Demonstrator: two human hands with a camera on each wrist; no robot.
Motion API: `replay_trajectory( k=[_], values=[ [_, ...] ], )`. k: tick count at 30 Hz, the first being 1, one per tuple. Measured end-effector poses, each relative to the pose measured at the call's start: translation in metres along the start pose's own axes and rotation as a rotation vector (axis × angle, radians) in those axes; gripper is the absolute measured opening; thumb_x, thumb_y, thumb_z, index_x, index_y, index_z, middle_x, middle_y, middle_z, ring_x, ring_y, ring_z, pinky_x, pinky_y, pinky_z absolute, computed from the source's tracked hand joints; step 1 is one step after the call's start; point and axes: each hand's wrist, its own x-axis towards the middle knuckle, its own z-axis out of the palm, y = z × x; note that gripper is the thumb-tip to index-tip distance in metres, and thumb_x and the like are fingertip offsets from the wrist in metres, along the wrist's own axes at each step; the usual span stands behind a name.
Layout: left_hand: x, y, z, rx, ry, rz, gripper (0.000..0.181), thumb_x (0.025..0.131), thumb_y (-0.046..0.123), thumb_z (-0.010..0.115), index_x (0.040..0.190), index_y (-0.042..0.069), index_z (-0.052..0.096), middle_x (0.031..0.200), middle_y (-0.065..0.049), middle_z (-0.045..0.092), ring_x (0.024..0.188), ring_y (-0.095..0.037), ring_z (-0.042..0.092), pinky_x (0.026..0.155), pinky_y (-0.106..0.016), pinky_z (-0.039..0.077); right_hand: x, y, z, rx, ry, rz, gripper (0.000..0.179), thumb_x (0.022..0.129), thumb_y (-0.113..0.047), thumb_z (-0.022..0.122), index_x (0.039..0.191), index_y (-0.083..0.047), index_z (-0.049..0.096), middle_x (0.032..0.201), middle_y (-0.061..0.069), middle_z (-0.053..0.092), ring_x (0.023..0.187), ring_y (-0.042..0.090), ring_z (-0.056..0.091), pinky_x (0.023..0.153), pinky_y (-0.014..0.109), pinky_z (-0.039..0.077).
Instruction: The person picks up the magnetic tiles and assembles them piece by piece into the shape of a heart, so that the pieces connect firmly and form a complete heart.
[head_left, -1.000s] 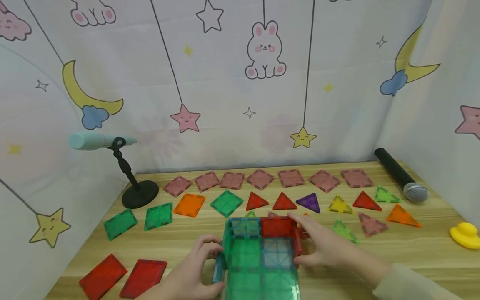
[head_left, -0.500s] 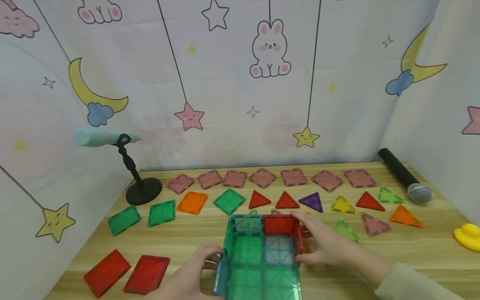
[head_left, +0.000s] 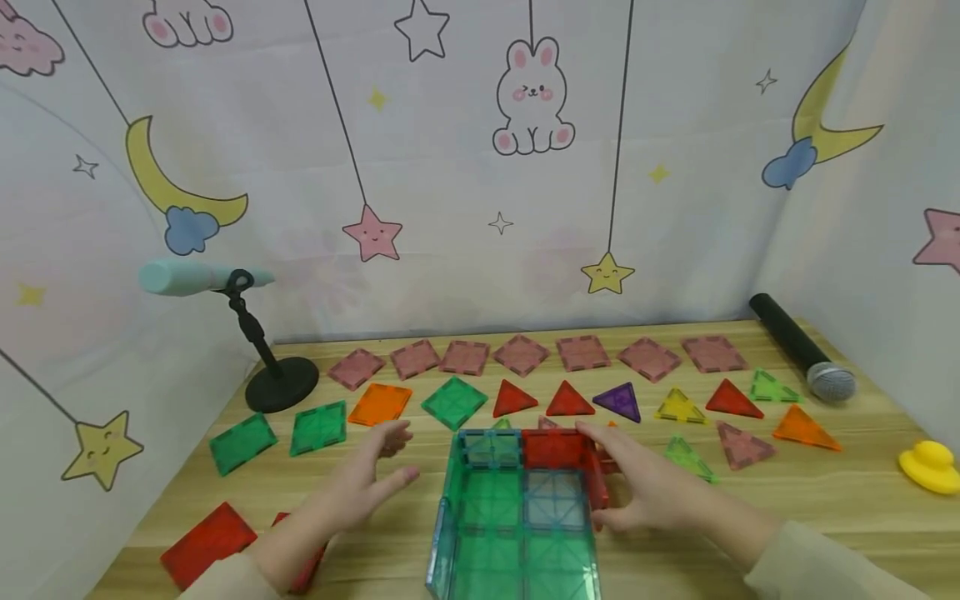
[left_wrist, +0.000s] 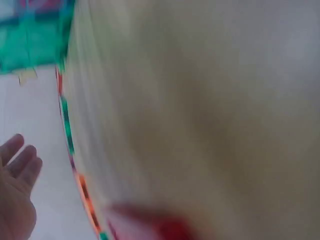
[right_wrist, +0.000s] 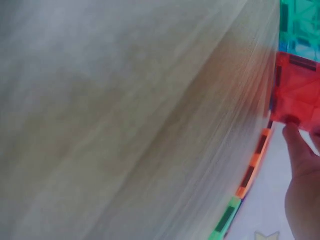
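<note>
A box of translucent magnetic tiles has a floor of green tiles [head_left: 491, 500] and a clear bluish tile [head_left: 555, 500]. Along its left side stand a green wall and, nearer me, a blue tile [head_left: 442, 546]. A red tile [head_left: 551, 450] forms part of the back wall, and another red tile [head_left: 596, 482] stands on the right. My right hand [head_left: 648, 483] holds this right red tile, index finger at the back corner and thumb at the near end; the right wrist view shows the thumb against the red tile [right_wrist: 300, 92]. Left of the box, my left hand [head_left: 360, 487] hovers, fingers apart, holding nothing.
Pink square tiles [head_left: 520, 356] line the back of the wooden table. Triangles [head_left: 618, 402] and green squares [head_left: 453, 402] lie before them. Red tiles [head_left: 208, 542] lie at left, one partly under my forearm. A microphone [head_left: 802, 350], a stand [head_left: 281, 383] and a yellow duck [head_left: 930, 467] flank these.
My left hand has let go of the blue tile at the box's left side and moved up and left. The tile stays upright. My right hand keeps its place on the red tile.
</note>
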Motion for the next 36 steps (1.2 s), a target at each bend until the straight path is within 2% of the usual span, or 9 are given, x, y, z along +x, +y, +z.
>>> replay_trajectory(
  k=[3,6,10,16,21,26,30,33,36],
  values=[
    [0.023,-0.019,-0.01,0.152,0.008,-0.096,0.059,0.091,0.027,0.063,0.137,-0.002,0.039,0.13,-0.02,0.05,0.118,-0.037,0.047,0.095,-0.052,0.038,-0.001,0.001,0.0,-0.018,0.003,-0.01,0.093,0.076,-0.034,0.078,0.148,-0.023,0.02,0.136,0.001,0.04,0.115,0.015,0.05,0.092,0.04,0.045],
    [0.04,-0.036,-0.017,0.318,-0.023,-0.142,0.063,0.09,0.03,0.064,0.136,-0.005,0.04,0.131,-0.024,0.047,0.119,-0.041,0.044,0.094,-0.055,0.037,-0.002,0.0,-0.001,-0.01,-0.002,0.019,0.094,0.076,-0.04,0.076,0.148,-0.025,0.019,0.137,0.003,0.04,0.117,0.017,0.048,0.093,0.043,0.044],
    [0.047,-0.052,-0.021,0.45,-0.093,-0.195,0.067,0.088,0.034,0.065,0.136,-0.007,0.04,0.133,-0.028,0.043,0.119,-0.045,0.042,0.094,-0.057,0.035,0.0,-0.004,-0.001,-0.005,-0.019,0.057,0.094,0.077,-0.047,0.073,0.149,-0.025,0.017,0.14,0.009,0.038,0.121,0.022,0.045,0.094,0.048,0.041],
    [0.043,-0.055,-0.018,0.477,-0.1,-0.16,0.066,0.084,0.037,0.069,0.133,-0.001,0.046,0.122,-0.022,0.05,0.107,-0.04,0.047,0.089,-0.055,0.038,0.0,-0.005,-0.001,-0.003,-0.026,0.07,0.096,0.076,-0.047,0.074,0.15,-0.024,0.017,0.14,0.01,0.037,0.121,0.023,0.046,0.094,0.048,0.041],
    [0.04,-0.051,-0.015,0.497,-0.12,-0.146,0.069,0.083,0.042,0.069,0.135,0.004,0.046,0.129,-0.023,0.044,0.114,-0.042,0.041,0.09,-0.06,0.034,-0.002,-0.004,-0.002,0.012,-0.024,0.058,0.097,0.075,-0.045,0.075,0.15,-0.024,0.017,0.14,0.008,0.038,0.119,0.021,0.047,0.092,0.046,0.043],
    [0.041,-0.049,-0.02,0.485,-0.213,-0.131,0.076,0.079,0.047,0.071,0.138,0.006,0.045,0.135,-0.023,0.039,0.12,-0.043,0.037,0.094,-0.061,0.031,-0.004,-0.003,-0.004,0.02,-0.017,0.024,0.096,0.076,-0.044,0.075,0.149,-0.021,0.019,0.139,0.006,0.039,0.117,0.019,0.049,0.092,0.041,0.045],
    [0.047,-0.047,-0.022,0.432,-0.278,-0.16,0.08,0.075,0.045,0.075,0.137,0.004,0.045,0.132,-0.018,0.045,0.111,-0.034,0.046,0.093,-0.051,0.039,-0.006,-0.001,-0.006,0.016,-0.003,0.0,0.095,0.077,-0.048,0.073,0.149,-0.018,0.02,0.14,0.011,0.038,0.118,0.024,0.049,0.092,0.045,0.044],
    [0.05,-0.044,-0.02,0.419,-0.273,-0.154,0.075,0.07,0.041,0.079,0.131,0.005,0.053,0.115,-0.006,0.051,0.092,-0.02,0.048,0.081,-0.038,0.045,-0.011,0.003,-0.008,-0.012,0.039,-0.042,0.094,0.078,-0.047,0.072,0.149,-0.015,0.02,0.143,0.016,0.035,0.119,0.029,0.048,0.09,0.048,0.044],
    [0.046,-0.042,-0.019,0.435,-0.262,-0.118,0.072,0.068,0.039,0.079,0.128,0.006,0.056,0.107,-0.002,0.05,0.087,-0.016,0.045,0.077,-0.034,0.044,-0.012,0.007,-0.011,-0.008,0.075,-0.096,0.096,0.078,-0.042,0.074,0.15,-0.015,0.016,0.142,0.018,0.034,0.116,0.029,0.051,0.089,0.044,0.046]
  ],
)
